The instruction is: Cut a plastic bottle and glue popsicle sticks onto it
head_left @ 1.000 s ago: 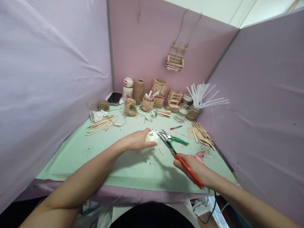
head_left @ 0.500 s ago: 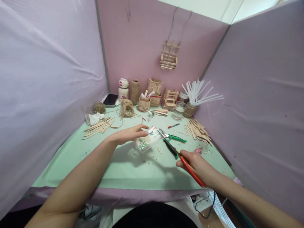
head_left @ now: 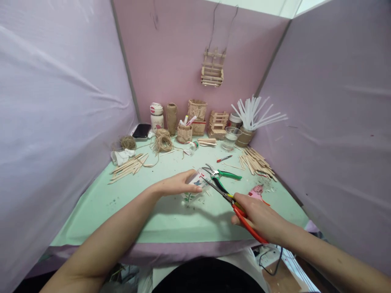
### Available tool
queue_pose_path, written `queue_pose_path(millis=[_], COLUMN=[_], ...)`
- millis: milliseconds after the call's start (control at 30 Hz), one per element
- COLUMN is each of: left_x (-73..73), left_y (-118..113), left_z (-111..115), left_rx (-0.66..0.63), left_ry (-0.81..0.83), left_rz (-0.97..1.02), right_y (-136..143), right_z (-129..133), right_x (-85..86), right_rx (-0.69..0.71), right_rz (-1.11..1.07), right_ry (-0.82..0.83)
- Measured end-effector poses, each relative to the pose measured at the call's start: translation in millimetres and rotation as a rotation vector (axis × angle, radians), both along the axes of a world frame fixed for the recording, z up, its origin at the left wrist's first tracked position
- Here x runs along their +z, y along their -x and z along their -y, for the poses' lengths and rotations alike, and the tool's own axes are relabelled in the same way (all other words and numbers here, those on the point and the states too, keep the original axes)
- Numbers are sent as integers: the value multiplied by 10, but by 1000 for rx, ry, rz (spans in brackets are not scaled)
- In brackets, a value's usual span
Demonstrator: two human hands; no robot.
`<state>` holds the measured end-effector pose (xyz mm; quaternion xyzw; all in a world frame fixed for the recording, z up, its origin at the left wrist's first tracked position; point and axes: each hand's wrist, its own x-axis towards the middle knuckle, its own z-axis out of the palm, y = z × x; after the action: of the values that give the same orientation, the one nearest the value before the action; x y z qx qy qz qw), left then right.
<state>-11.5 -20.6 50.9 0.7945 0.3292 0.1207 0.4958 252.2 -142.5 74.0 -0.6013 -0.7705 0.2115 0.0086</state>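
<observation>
My left hand (head_left: 179,183) grips a clear plastic container (head_left: 192,194) printed with green leaves and a blue shape, with the thumb on its near side and the fingers behind. In my right hand (head_left: 256,213) is a pair of red-handled scissors (head_left: 249,227). Their blades point up and left and reach the container's right edge; whether they touch it I cannot tell. Green-handled pruning shears (head_left: 230,175) lie with spread handles just beyond the scissor blades. Small scraps dot the cloth below the container.
Wooden sticks lie at left (head_left: 130,167) and right (head_left: 258,165). Behind stand a twine coil (head_left: 161,141), a pen pot (head_left: 184,133), a clear cup (head_left: 230,139) and white sticks in a holder (head_left: 244,137). A red marker (head_left: 224,158) and a pink item (head_left: 255,192) lie at right.
The container has turned in my left hand and sits slightly lower and further right. The scissor handles have spread a little. The whole view has shifted slightly.
</observation>
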Motion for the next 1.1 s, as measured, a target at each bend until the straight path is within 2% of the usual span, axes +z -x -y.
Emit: queue_pose_path(millis=[167,400,700,933,1100], left_x=[-54,-59,-41,-85,-109], left_y=[-88,-140,-161,-158,-122], left_z=[83,118,134,189,206], left_rx=[64,57,28,89,115], left_ry=[-42,-30,62,72,43], left_rz=[19,46,155,182,186], right_y=[-46,-82,-59,-40,-55], right_z=[15,59,91,93,60], right_x=[-7,18,91,82,121], right_rx=[-26,-26,-51,-75,-38], right_rz=[69,11,-10,-24,-68], right_ry=[-27,-33,7,2,-9])
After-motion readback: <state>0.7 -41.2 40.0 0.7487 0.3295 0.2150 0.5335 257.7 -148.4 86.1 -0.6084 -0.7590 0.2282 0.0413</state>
